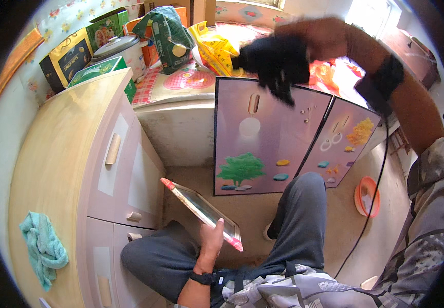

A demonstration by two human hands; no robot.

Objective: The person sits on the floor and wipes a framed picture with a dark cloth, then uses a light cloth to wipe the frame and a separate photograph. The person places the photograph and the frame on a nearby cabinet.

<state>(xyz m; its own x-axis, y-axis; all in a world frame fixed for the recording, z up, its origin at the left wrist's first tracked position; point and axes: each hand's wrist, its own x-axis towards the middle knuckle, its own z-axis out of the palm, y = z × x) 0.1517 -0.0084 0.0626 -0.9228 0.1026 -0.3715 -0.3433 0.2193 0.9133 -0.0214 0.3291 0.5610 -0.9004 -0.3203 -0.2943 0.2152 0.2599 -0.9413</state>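
Observation:
Low in front of me, my left hand [213, 237] is closed round the lower edge of a small framed panel [201, 205]. Its frame is pale with red corners, and it is tilted and seen almost edge-on, so I cannot make out its face. My right hand [317, 38] is raised at the upper right and smeared by motion. A dark, ragged black cloth-like bundle [278, 61] hangs from its fingers, in front of the top edge of two purple panels [253, 133] painted with trees and pebbles.
A wooden-topped cabinet [52, 154] with a turquoise towel [44, 249] stands at my left. Behind are a rice cooker [119, 51], boxes, a green bag [170, 41] and a yellow bag [214, 46]. An orange basin [367, 195] sits on the floor at right, near a black cable [371, 213].

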